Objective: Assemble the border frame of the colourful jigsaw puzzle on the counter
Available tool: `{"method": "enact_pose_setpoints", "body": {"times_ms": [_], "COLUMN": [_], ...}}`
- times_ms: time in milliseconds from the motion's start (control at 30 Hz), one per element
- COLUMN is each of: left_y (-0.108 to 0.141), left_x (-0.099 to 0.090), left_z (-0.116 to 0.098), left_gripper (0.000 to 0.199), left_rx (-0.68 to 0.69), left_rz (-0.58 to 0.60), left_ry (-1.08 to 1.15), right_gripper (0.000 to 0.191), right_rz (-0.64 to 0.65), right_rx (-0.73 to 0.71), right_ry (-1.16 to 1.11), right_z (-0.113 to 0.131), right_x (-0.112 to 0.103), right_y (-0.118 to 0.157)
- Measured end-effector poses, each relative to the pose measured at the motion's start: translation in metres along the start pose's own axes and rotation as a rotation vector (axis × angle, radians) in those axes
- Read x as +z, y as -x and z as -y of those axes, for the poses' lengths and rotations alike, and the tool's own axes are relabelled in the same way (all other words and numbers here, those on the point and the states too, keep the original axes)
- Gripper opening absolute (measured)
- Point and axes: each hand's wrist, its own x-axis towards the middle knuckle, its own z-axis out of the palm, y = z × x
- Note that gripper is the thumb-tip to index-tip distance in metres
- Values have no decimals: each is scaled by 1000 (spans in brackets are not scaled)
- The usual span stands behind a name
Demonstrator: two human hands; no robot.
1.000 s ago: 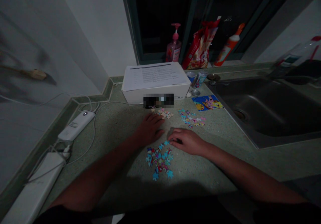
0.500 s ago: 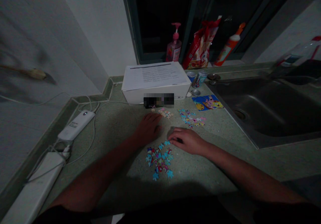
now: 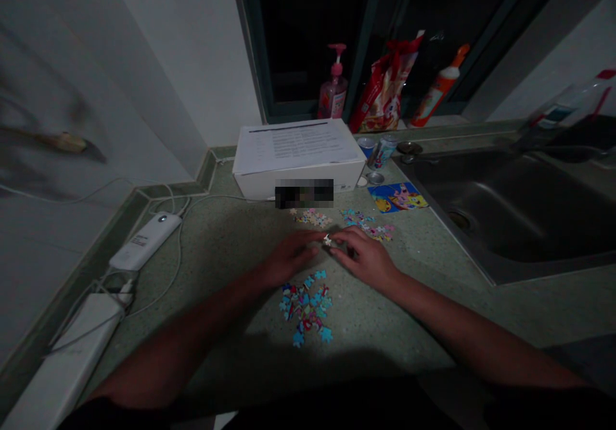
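The half-closed left hand (image 3: 291, 258) and right hand (image 3: 366, 260) pinch a small pale jigsaw piece (image 3: 327, 240) between them; a fumble could drop it among the scattered blue jigsaw pieces (image 3: 305, 308) below.

head | left hand (image 3: 289, 258), right hand (image 3: 364, 260) | jigsaw piece (image 3: 327, 240) between them | loose pieces (image 3: 305, 308) nearby | speckled countertop (image 3: 231, 244)

Left hand (image 3: 289, 258), right hand (image 3: 366, 260) angled inward, fingertips (image 3: 337, 237) almost meeting

A speckled green countertop (image 3: 216, 257) holds scattered jigsaw pieces (image 3: 305, 308), a white box (image 3: 298, 183) and a power bank (image 3: 145, 242).
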Motion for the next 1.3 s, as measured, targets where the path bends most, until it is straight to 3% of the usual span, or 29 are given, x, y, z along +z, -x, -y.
{"method": "enact_pose_setpoints", "body": {"times_ms": [233,467,833,933,1133,1300], "left_y": [-2,-2,-1,-3,-8,-9], "left_x": [-2,-3,-2,-2,-10,-12], "left_z": [-14,-13,-14,-9,11,17], "left_gripper": [34,33,33,31,36,29], "left_rx": [-126,-88,-160,-170,-287,-303], "left_rz": [72,65,74,8,-259,-305], "left_ry": [-14,0,86,79,39,10], "right_gripper": [25,28,22,22,25,23], "right_rz": [23,36,25,1,13,10], "right_rx": [57,35,13,14,58,41], "right_ry": [0,-58,-69,-72,-47,-54], "right_z": [0,0,-2,-3,-6,-6], "right_x": [0,-2,-2,-2,-2,-5], "right_y": [-1,-1,-2,-2,-1,-1]}}
